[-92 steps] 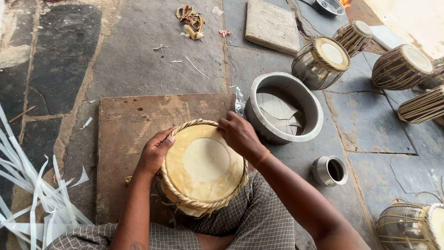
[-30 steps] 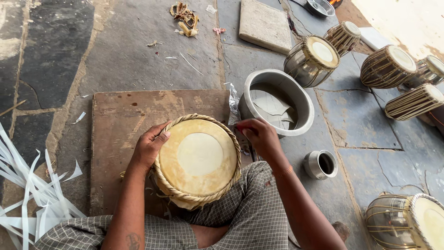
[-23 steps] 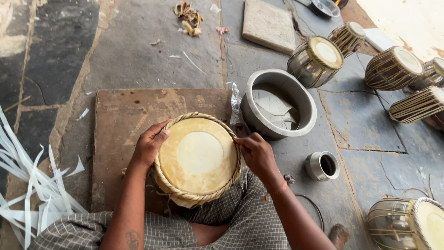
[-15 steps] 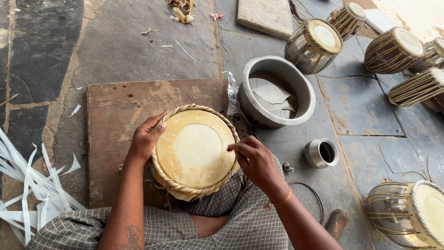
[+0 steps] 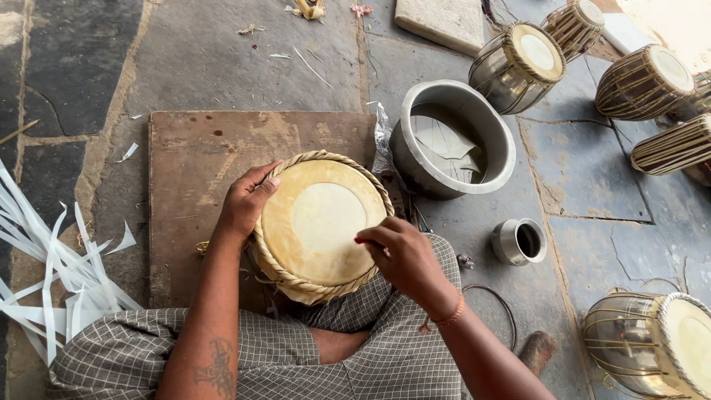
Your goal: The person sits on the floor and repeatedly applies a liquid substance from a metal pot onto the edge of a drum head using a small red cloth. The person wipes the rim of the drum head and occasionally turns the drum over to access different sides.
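Observation:
A round drum head (image 5: pixel 318 218) with a pale skin and a braided rim rests tilted against my lap, on a brown wooden board (image 5: pixel 200 155). My left hand (image 5: pixel 244 204) grips the braided rim on its left side. My right hand (image 5: pixel 400 255) lies on the lower right part of the skin, fingers curled and fingertips pressing near the rim. Whether it holds a small thing I cannot tell.
A metal basin (image 5: pixel 455 137) with pale scraps stands right of the board; a small metal cup (image 5: pixel 521 241) sits below it. Several strapped drums (image 5: pixel 522 63) lie at the far right, another drum (image 5: pixel 655 344) at lower right. White strips (image 5: pixel 52 267) lie left. A stone slab (image 5: pixel 444 22) sits at the top.
My right hand slid from the drum head's upper right rim down to its lower right skin. The left hand kept its hold on the left rim. The view shifted slightly.

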